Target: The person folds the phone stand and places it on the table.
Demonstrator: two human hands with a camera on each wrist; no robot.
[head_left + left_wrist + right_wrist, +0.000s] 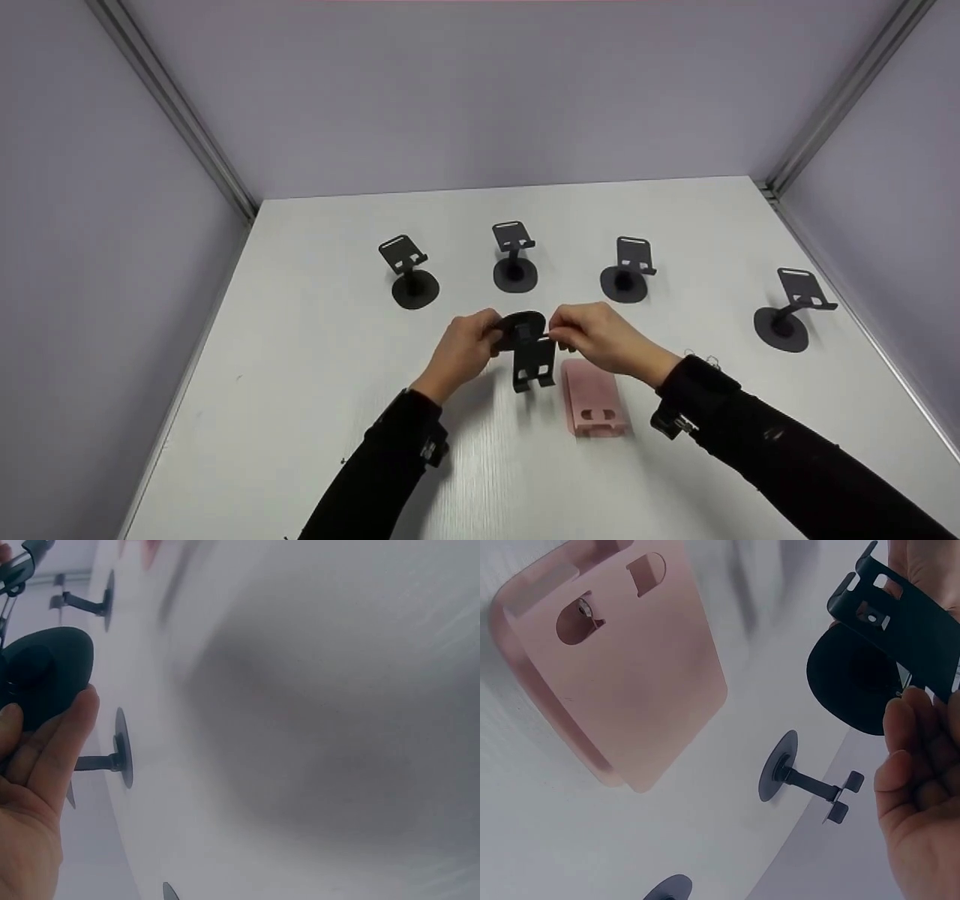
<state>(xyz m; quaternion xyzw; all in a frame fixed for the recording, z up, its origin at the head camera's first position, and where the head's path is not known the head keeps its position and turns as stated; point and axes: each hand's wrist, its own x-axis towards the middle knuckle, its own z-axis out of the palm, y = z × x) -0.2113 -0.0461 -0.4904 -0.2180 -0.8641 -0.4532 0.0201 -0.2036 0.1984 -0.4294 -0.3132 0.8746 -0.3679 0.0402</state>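
Between both hands, above the white table, is a black phone stand (534,361) with a round base and a slotted plate tipped downward. My left hand (463,346) grips the rim of its base (71,664), thumb on one face and fingers along the other. At the plate's far end, the curled fingers of my right hand (600,335) pinch its edge; the right wrist view shows the plate (911,634) angled away from the base. Just below the right hand, a pink phone stand (592,394) lies folded flat on the table.
Several more black stands stand unfolded on their round bases: one at the back left (415,289), one at the back middle (515,275), another right of it (624,285) and one far right (781,330). Pale walls enclose the white table (300,420) at the back and sides.
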